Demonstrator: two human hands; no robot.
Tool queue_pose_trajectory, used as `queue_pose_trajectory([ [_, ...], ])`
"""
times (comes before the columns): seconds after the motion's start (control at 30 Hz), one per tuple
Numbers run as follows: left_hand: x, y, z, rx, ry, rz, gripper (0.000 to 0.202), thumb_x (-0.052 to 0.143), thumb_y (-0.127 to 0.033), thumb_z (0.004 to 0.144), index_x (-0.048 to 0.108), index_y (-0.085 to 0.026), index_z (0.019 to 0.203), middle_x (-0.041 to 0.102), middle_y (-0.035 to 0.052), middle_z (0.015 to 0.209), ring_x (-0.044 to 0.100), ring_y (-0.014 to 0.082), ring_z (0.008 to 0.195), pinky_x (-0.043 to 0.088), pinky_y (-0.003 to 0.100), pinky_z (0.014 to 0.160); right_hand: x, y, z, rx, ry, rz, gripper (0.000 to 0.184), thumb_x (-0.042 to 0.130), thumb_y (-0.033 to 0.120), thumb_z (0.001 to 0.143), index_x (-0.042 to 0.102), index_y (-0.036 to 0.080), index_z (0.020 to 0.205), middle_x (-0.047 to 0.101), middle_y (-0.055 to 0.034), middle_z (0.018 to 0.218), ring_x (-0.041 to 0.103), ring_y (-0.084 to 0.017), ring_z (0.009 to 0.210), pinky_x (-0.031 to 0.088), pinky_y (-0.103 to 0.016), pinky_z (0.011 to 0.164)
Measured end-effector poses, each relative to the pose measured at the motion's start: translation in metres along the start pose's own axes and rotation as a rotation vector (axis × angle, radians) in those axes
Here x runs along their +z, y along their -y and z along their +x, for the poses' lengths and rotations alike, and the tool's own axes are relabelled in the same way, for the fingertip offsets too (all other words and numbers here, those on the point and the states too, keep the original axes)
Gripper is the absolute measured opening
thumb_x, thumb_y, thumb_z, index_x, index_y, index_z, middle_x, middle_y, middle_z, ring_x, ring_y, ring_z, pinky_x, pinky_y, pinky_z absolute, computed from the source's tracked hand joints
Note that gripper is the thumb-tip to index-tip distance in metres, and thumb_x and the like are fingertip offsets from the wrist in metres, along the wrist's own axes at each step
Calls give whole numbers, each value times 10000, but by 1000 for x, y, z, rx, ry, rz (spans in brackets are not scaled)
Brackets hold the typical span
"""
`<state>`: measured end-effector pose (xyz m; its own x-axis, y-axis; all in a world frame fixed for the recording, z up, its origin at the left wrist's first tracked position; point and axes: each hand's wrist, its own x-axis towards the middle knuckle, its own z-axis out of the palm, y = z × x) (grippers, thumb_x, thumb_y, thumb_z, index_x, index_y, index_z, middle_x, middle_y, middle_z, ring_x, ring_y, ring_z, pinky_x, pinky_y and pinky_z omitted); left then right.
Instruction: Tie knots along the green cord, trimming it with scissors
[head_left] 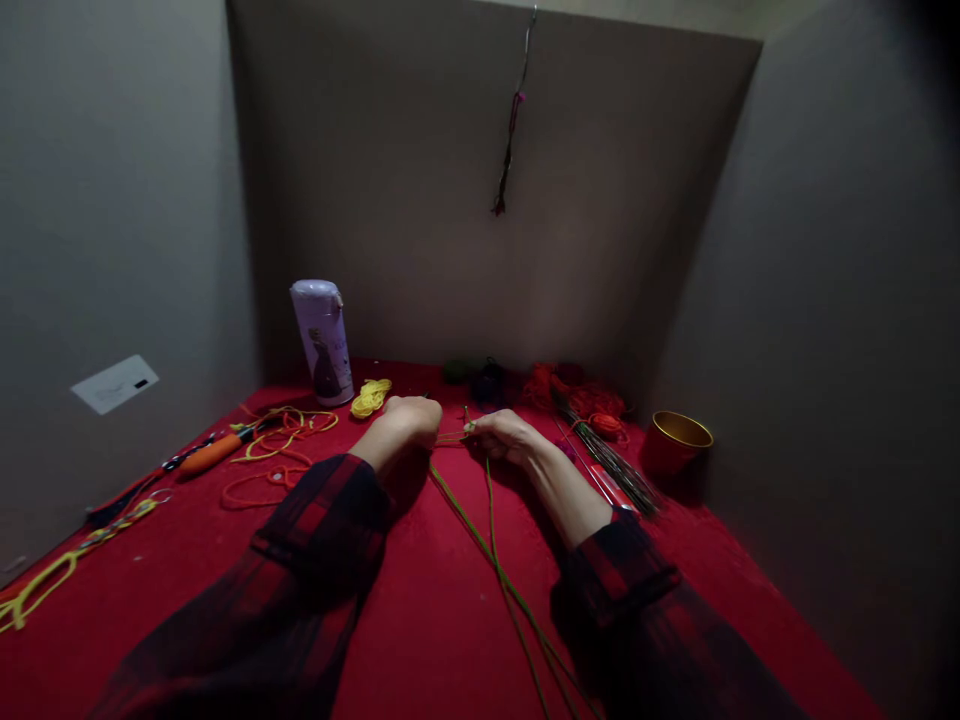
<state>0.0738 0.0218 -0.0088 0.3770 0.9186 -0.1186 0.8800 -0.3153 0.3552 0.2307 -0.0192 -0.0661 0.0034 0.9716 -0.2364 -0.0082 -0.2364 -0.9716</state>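
Observation:
Green cords [480,540] run from between my hands down the red cloth toward me, crossing one another on the way. My left hand [415,418] is curled closed at the upper end of the cords; its fingers are mostly hidden behind the back of the hand. My right hand [501,434] pinches the cord, with a short end sticking up above its fingertips. Thin strands stretch across the small gap between both hands. A yellow yarn bundle [371,398] lies just beyond my left hand.
A lilac bottle [322,345] stands back left. Orange-handled pliers [214,455], a braided cord [112,525] and loose orange yarn [262,487] lie left. At right are a bundle of thin sticks [619,465], red yarn [604,427] and a red cup [675,443]. A dark braid [510,150] hangs ahead.

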Motion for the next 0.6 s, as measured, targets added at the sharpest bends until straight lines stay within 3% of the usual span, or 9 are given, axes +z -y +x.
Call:
queue_pose_trajectory([
  [0.07,0,3,1,-9,-127,-16,401,690,89,402,402,-175,309,427,28,361,619,309,754,415,303,678,0,1,0,37,7,-12,213,547,99,694,413,175,548,268,84,422,162,-46,389,87,-206,372],
  [0.13,-1,5,1,-2,-183,12,307,681,63,445,486,-163,371,538,68,469,624,318,827,425,333,738,0,1,0,54,0,-15,200,542,101,698,419,174,557,267,87,423,160,-44,385,84,-205,370],
  [0.2,-1,3,1,29,-207,57,155,656,0,543,622,-151,530,648,120,659,627,304,870,430,339,754,0,1,1,56,-6,-23,181,544,119,706,435,171,571,275,87,427,166,-42,380,88,-203,367],
  [0.3,6,-6,3,118,-172,-63,174,602,-72,653,704,-158,765,692,106,818,633,233,837,436,274,698,0,-1,2,24,9,-47,159,555,141,705,457,164,582,276,90,426,174,-40,373,100,-200,362],
  [0.47,28,-20,13,31,18,-346,136,593,-103,681,698,-109,767,575,16,496,529,129,469,365,217,473,-1,-3,3,-4,17,-85,197,572,153,681,433,162,542,304,81,406,207,-36,359,116,-202,355],
  [0.6,36,-14,18,21,80,-477,255,541,-43,674,683,-104,878,509,-30,434,460,94,392,301,198,422,-2,-3,2,6,41,-82,163,561,162,684,445,160,569,284,95,404,175,-29,346,94,-202,357],
])
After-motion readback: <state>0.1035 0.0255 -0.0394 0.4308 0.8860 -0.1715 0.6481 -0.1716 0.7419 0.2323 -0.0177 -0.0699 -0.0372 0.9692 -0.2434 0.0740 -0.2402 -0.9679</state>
